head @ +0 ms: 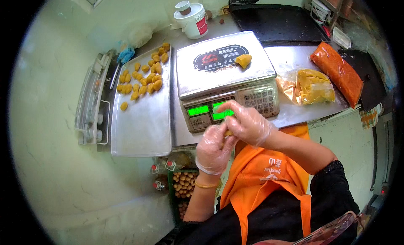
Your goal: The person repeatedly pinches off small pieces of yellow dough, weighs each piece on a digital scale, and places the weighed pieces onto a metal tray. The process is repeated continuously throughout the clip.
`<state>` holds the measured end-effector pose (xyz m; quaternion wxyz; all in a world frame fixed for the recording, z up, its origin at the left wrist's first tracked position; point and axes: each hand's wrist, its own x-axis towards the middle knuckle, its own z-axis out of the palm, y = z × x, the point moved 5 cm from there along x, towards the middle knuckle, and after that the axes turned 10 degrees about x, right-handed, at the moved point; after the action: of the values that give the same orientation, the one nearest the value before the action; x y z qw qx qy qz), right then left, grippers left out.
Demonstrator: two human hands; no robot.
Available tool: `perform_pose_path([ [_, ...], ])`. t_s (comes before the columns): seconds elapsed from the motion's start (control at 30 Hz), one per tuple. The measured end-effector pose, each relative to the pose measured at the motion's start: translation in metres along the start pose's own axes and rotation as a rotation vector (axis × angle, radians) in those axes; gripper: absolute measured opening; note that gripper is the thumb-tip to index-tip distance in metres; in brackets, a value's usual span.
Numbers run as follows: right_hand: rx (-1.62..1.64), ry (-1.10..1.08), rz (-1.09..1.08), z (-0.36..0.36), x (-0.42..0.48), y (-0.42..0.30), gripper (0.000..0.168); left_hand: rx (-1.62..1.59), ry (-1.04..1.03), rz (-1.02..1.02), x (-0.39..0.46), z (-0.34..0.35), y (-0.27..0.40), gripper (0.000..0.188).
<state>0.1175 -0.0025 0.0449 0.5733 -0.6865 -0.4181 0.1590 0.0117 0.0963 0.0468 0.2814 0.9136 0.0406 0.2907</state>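
Observation:
My left hand (212, 147) and my right hand (252, 122), both in clear plastic gloves, meet in front of the scale's display. Their fingers pinch a small piece of yellow dough-like paste (228, 133), mostly hidden between them. Behind my hands stands a digital weighing scale (205, 82) with lit green readouts, which my right fingers partly cover. One larger yellow lump (244, 60) lies on the right side of its steel platform. To the left, a metal tray (142, 125) carries many small yellow pieces (143, 81), grouped in its far half.
At right lie an opened plastic bag of yellow paste (315, 87) and a sealed orange-red pack (337, 74). A lidded white bucket (192, 22) and a black baking tray (277, 23) stand behind. Below the table edge are a green crate of eggs (184, 185) and red-capped bottles (176, 161).

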Motion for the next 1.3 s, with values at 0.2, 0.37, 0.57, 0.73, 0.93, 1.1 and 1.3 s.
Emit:
perform_pose_path([
  [0.2,-0.393,-0.417,0.314,0.020,-0.024,0.037,0.029,0.073,-0.314,-0.142,-0.042,0.028,-0.002,0.017],
  [0.37,-0.636,0.090,-0.301,-0.020,0.034,-0.018,0.040,-0.906,-0.884,-0.226,-0.060,0.023,0.003,0.021],
  [0.57,-0.961,0.229,-0.321,-0.067,0.104,0.041,0.043,-1.020,-0.368,-0.648,-0.052,0.014,-0.021,0.032],
  [0.73,-0.639,0.274,-0.102,-0.101,0.106,0.070,0.027,-0.722,-0.137,-0.630,-0.042,0.009,-0.032,0.028],
  [0.93,0.432,-0.139,0.357,-0.016,0.004,0.023,0.035,-0.116,0.030,-0.152,-0.033,-0.018,-0.009,0.024],
  [1.1,0.887,-0.158,0.656,0.025,-0.072,0.046,0.038,0.105,-0.014,0.063,-0.037,-0.004,0.010,0.023],
  [1.3,0.817,-0.229,0.676,0.022,-0.096,0.073,0.025,0.176,-0.110,0.142,-0.055,0.016,0.009,0.022],
])
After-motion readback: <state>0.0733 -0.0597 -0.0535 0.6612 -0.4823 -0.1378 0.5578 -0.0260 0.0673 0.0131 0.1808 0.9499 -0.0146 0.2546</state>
